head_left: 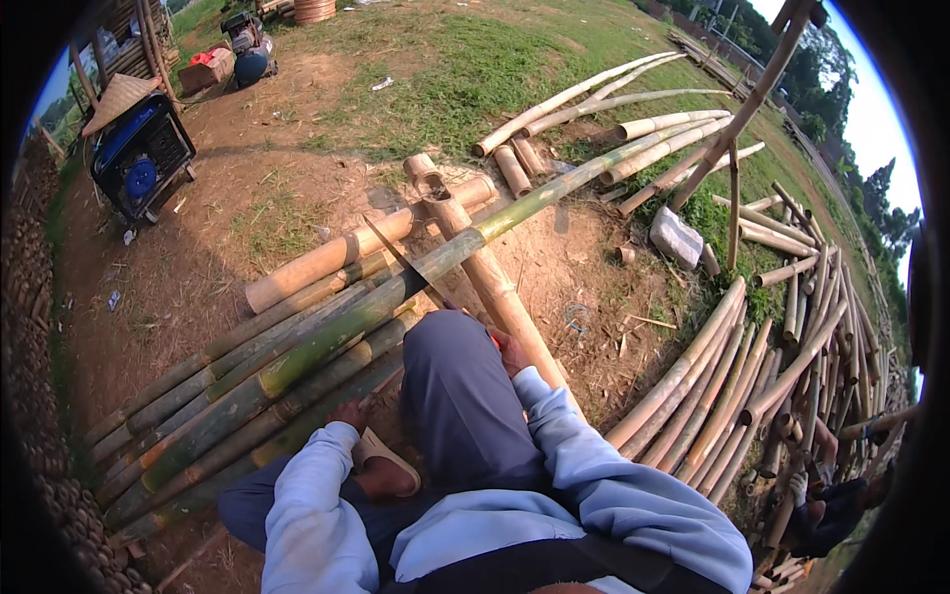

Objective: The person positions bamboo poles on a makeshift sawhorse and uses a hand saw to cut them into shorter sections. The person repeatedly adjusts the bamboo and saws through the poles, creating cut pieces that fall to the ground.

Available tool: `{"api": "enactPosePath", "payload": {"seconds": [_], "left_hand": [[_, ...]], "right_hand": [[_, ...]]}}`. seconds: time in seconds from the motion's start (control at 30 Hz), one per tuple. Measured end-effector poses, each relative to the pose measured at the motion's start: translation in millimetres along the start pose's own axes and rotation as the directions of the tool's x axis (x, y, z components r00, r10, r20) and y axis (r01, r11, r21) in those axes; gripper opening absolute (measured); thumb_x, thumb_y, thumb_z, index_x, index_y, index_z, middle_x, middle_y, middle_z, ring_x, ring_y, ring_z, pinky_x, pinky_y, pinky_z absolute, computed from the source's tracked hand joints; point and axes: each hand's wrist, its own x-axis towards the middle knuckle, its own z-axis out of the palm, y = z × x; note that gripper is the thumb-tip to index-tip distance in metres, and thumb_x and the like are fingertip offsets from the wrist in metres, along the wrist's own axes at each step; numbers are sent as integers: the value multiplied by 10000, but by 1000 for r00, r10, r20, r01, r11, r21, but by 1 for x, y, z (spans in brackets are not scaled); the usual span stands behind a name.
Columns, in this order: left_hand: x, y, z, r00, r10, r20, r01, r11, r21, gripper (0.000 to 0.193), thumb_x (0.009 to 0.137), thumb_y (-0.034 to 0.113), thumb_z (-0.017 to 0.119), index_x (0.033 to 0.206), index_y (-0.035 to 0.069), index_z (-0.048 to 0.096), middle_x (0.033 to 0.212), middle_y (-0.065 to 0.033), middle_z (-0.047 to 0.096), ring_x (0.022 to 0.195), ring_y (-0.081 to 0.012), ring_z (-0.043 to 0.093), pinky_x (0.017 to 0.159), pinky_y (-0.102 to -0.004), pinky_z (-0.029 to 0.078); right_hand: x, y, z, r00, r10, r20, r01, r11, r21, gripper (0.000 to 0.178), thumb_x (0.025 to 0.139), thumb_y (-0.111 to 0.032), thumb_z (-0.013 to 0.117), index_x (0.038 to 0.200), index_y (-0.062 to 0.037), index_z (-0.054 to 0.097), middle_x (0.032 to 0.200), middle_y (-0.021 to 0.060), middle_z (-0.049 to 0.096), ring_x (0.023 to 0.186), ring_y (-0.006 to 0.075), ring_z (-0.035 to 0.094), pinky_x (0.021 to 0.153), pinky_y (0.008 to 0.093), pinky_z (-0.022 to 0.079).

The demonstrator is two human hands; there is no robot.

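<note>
A long green bamboo pole [327, 354] slants from the lower left to the upper right, lying across a thick tan bamboo log [505, 302]. The blade of a handsaw [398, 249] crosses this pole just left of the log. Beside my raised knee, my right hand [512, 353] is closed on the saw's handle, of which a bit of orange shows; the knee hides the rest. My left hand [348, 415] is low by my sandalled foot, next to the lower bamboo poles [297, 408]. Its fingers are too small and shaded to make out.
Cut bamboo poles [693, 396] lie in heaps on the right, near another person [831, 510]. A grey stone block [677, 238] sits by a leaning post [744, 109]. At the far left stands a blue-and-black generator [143, 153] with a woven hat [119, 99] on it.
</note>
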Motion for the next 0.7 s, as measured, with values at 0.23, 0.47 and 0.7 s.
{"api": "enactPosePath", "payload": {"seconds": [0.23, 0.47, 0.7], "left_hand": [[-5, -9, 7, 1000, -30, -3, 30, 999, 26, 603, 944, 576, 463, 1294, 90, 536, 1220, -237, 623, 1154, -428, 576, 971, -540, 426], [-14, -5, 3, 998, -16, 64, 6, 989, 145, 612, 975, 603, 356, 1319, 126, 528, 1248, -180, 620, 1185, -401, 561, 1022, -519, 386], [42, 45, -70, 634, 430, -642, -455, 880, 141, 451, 780, 283, 742, 1143, 93, 553, 1126, -121, 585, 1054, -346, 565, 928, -486, 447]], "right_hand": [[-13, -28, -19, 998, 26, 56, -36, 984, 172, 301, 861, -197, 668, 1100, -16, 638, 948, 72, 688, 896, 129, 605, 808, 303, 481], [-24, -60, -24, 993, -112, 46, 104, 983, 149, 197, 877, -174, 655, 994, -27, 596, 887, 47, 639, 858, 105, 567, 765, 292, 466], [-16, -75, -11, 988, -141, 61, 101, 896, 432, 226, 904, -121, 692, 1064, -36, 556, 895, 24, 605, 845, 87, 551, 759, 255, 464]]}}
